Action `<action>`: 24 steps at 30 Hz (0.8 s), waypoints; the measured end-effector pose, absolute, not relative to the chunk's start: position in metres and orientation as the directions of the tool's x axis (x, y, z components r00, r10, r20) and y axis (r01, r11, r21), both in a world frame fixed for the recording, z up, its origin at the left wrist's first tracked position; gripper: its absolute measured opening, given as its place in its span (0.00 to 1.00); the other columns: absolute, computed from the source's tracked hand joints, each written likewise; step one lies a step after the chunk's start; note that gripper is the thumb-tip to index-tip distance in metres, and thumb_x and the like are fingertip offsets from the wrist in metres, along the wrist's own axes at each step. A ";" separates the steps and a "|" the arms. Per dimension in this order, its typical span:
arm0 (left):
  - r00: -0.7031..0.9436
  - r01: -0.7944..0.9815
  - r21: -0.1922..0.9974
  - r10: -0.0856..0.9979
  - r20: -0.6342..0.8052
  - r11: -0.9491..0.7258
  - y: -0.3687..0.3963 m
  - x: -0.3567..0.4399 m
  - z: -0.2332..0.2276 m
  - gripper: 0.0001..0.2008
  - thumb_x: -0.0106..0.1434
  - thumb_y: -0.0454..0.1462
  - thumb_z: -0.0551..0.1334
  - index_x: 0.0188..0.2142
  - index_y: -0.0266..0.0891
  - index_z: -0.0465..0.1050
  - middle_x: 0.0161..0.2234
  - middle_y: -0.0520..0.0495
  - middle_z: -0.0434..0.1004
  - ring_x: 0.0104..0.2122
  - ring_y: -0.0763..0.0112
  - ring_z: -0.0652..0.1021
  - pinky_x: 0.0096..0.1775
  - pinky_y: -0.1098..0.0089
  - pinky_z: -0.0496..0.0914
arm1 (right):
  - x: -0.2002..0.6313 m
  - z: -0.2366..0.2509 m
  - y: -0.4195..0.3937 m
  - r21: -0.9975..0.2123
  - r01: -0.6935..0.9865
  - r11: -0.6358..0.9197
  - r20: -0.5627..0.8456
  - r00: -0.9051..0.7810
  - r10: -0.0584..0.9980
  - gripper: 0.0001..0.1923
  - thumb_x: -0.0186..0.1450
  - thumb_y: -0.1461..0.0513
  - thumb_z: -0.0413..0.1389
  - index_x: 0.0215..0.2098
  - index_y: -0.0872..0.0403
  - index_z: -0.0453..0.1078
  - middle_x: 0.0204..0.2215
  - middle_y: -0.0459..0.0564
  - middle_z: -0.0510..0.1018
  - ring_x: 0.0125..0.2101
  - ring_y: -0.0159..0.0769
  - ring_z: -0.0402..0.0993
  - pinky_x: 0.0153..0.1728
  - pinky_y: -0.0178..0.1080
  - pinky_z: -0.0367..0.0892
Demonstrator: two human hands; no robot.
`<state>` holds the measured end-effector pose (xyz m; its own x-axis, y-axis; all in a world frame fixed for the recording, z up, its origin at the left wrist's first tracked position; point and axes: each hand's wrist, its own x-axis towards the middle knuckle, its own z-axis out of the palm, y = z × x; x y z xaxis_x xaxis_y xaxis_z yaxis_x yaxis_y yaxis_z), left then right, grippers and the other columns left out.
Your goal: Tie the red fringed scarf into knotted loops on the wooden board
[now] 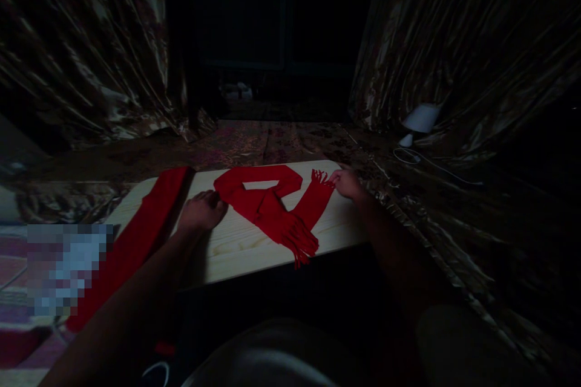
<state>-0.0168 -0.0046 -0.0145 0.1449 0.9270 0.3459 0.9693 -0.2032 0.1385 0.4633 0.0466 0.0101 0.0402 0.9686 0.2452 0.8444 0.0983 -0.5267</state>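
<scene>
A red fringed knitted scarf [267, 202] is laid looped on the pale wooden worktop [236, 248]. Its left bend is pressed by the flat, released left hand [202, 210]; its far-right fringe is pinched by the right hand [347, 183].

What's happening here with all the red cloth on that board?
A person is arranging a red fringed scarf that lies looped on a pale wooden board in a dim room. Their left hand rests at one bend of the scarf, and their right hand touches a fringed end. A second red scarf lies stretched along the board's left edge, untouched.
</scene>
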 end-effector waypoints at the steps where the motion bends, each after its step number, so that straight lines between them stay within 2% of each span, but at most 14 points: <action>1: 0.156 0.970 0.124 0.923 0.352 -0.211 -0.005 -0.017 -0.015 0.22 0.67 0.48 0.50 0.47 0.40 0.75 0.49 0.39 0.78 0.51 0.53 0.76 0.51 0.59 0.68 | 0.462 0.009 0.045 -0.497 0.862 0.103 0.222 0.011 0.975 0.13 0.57 0.73 0.52 0.31 0.56 0.76 0.31 0.49 0.82 0.30 0.32 0.75 0.32 0.30 0.65; 4: 0.192 0.970 0.070 0.912 0.362 -0.232 -0.005 -0.017 -0.015 0.22 0.68 0.48 0.49 0.48 0.39 0.75 0.48 0.38 0.78 0.51 0.53 0.76 0.50 0.59 0.69 | 0.460 0.006 0.042 -0.361 0.926 0.107 0.211 -0.030 0.977 0.12 0.56 0.73 0.55 0.33 0.55 0.77 0.34 0.49 0.82 0.33 0.33 0.75 0.36 0.31 0.66; 6: 0.195 0.971 0.059 0.914 0.355 -0.230 -0.005 -0.017 -0.014 0.22 0.68 0.48 0.48 0.48 0.40 0.74 0.49 0.39 0.78 0.51 0.53 0.76 0.50 0.60 0.69 | 0.459 0.004 0.042 -0.286 0.949 0.135 0.254 -0.060 0.965 0.17 0.55 0.73 0.56 0.40 0.54 0.77 0.40 0.52 0.82 0.38 0.36 0.76 0.41 0.33 0.66; 8: 0.189 0.974 0.054 0.919 0.345 -0.221 -0.004 -0.018 -0.014 0.22 0.69 0.48 0.48 0.48 0.40 0.73 0.49 0.39 0.78 0.51 0.54 0.76 0.50 0.61 0.69 | 0.459 0.004 0.043 -0.247 0.958 0.144 0.326 -0.058 0.944 0.23 0.55 0.73 0.55 0.48 0.56 0.76 0.47 0.55 0.80 0.45 0.39 0.75 0.48 0.35 0.66; 10: 0.185 0.976 0.048 0.927 0.326 -0.211 -0.003 -0.018 -0.013 0.21 0.68 0.48 0.48 0.47 0.40 0.73 0.48 0.39 0.78 0.51 0.54 0.76 0.50 0.61 0.69 | 0.457 0.003 0.043 -0.259 0.960 0.104 0.386 0.005 0.923 0.26 0.55 0.74 0.54 0.51 0.57 0.74 0.50 0.58 0.79 0.48 0.41 0.74 0.50 0.37 0.65; 13: 0.188 0.976 0.048 0.933 0.306 -0.212 -0.002 -0.020 -0.015 0.21 0.68 0.48 0.49 0.46 0.40 0.74 0.47 0.38 0.78 0.50 0.53 0.77 0.49 0.61 0.69 | 0.449 0.004 0.041 -0.357 0.932 0.066 0.397 0.087 0.913 0.19 0.59 0.71 0.53 0.46 0.56 0.76 0.44 0.55 0.81 0.42 0.39 0.76 0.46 0.36 0.67; 15: 0.195 0.973 0.053 0.927 0.321 -0.223 -0.001 -0.021 -0.017 0.21 0.68 0.48 0.48 0.46 0.40 0.74 0.48 0.38 0.78 0.50 0.53 0.77 0.49 0.61 0.69 | 0.441 0.004 0.038 -0.381 0.918 0.109 0.395 0.055 0.917 0.14 0.62 0.68 0.52 0.41 0.55 0.77 0.39 0.52 0.81 0.38 0.38 0.75 0.42 0.35 0.67; 18: 0.196 0.971 0.063 0.920 0.339 -0.229 -0.001 -0.022 -0.018 0.21 0.68 0.48 0.48 0.46 0.40 0.74 0.48 0.38 0.78 0.50 0.53 0.76 0.49 0.60 0.69 | 0.428 0.005 0.033 -0.292 0.940 0.174 0.376 -0.055 0.925 0.09 0.62 0.65 0.54 0.37 0.54 0.76 0.37 0.53 0.81 0.40 0.39 0.74 0.44 0.36 0.66; 21: 0.190 0.973 0.067 0.929 0.318 -0.222 -0.002 -0.021 -0.017 0.21 0.67 0.47 0.49 0.47 0.40 0.74 0.48 0.39 0.78 0.50 0.54 0.76 0.49 0.61 0.68 | 0.422 0.010 0.033 -0.192 0.965 0.177 0.293 -0.116 0.949 0.09 0.61 0.62 0.58 0.39 0.55 0.76 0.39 0.55 0.81 0.44 0.42 0.74 0.49 0.37 0.64; 24: 0.191 0.975 0.052 0.934 0.303 -0.216 -0.002 -0.021 -0.016 0.20 0.67 0.47 0.49 0.47 0.41 0.74 0.48 0.39 0.78 0.50 0.55 0.76 0.49 0.62 0.68 | 0.423 0.018 0.039 -0.194 0.970 0.148 0.181 -0.113 0.977 0.12 0.61 0.60 0.60 0.42 0.54 0.76 0.42 0.55 0.81 0.45 0.43 0.74 0.48 0.37 0.65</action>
<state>-0.0206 -0.0022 -0.0159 0.1907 0.9338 0.3027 0.9750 -0.2160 0.0519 0.4233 0.0386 0.0180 -0.1135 0.9770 0.1806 0.9698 0.1485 -0.1937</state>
